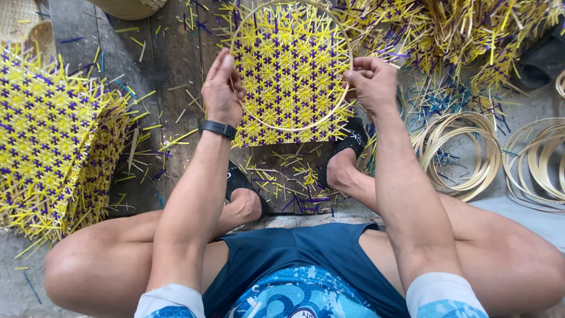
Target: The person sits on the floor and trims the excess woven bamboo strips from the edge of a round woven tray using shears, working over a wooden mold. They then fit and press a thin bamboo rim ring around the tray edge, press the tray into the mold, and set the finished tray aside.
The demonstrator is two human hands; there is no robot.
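A yellow and purple woven mat (pixel 291 76) lies on the wooden floor in front of me, with a pale bamboo hoop (pixel 281 125) laid on top of it. My left hand (pixel 222 91) presses the mat and hoop at the left edge; a black band sits on that wrist. My right hand (pixel 371 82) grips the hoop's right rim, fingers curled over it and the weave. My feet in black sandals (pixel 351 141) rest under the mat's near edge.
A stack of finished woven mats (pixel 53 135) sits at the left. More woven pieces (pixel 447 29) pile up at the top right. Coiled bamboo hoops (pixel 462 154) lie at the right. Cut strips litter the floor (pixel 170 70).
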